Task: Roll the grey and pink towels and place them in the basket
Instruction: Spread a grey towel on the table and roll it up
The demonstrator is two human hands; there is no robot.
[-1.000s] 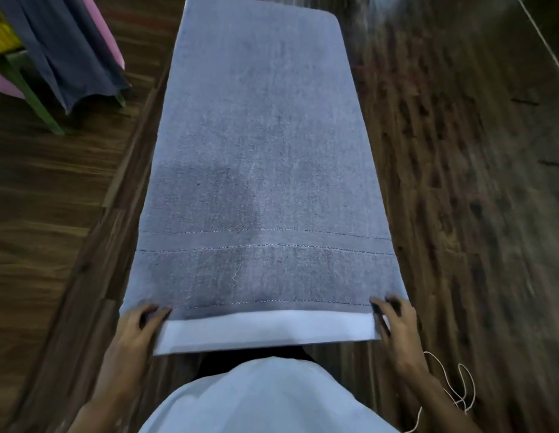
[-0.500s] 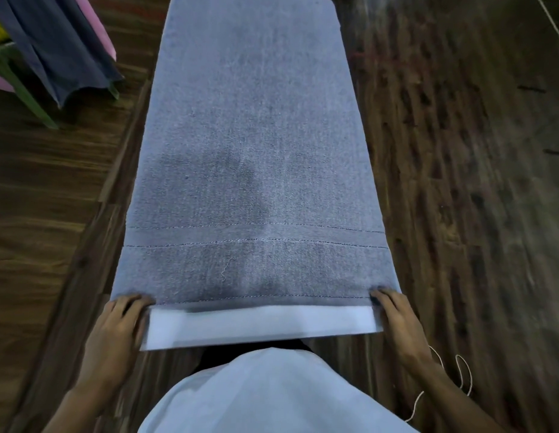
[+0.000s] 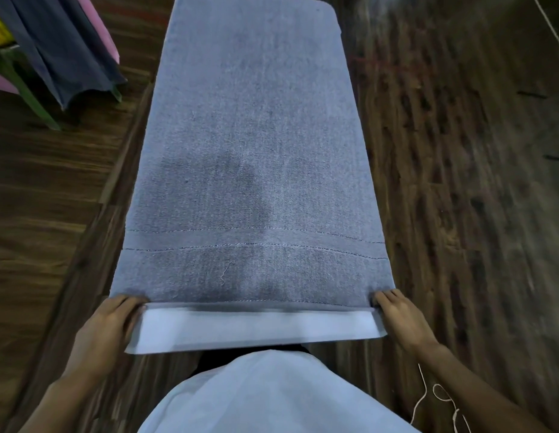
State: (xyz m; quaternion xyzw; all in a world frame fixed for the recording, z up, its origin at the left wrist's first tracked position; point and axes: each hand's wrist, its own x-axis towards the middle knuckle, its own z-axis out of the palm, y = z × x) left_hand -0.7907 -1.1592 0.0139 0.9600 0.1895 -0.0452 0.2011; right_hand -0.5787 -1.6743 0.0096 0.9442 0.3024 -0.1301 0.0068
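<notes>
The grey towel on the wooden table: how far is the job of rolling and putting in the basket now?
Done: the long grey terry towel lies flat along the dark wooden table. In hand: the left hand and right hand grip its near corners, where one narrow turn is made. Left: rolling its whole length, the pink towel, and the basket, which is not in view.

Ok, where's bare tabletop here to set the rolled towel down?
Bare wood table runs along the right of the grey towel, beyond the right hand. Left of the towel only a thin strip remains before the edge. The left hand and right hand crowd the near corners.
</notes>
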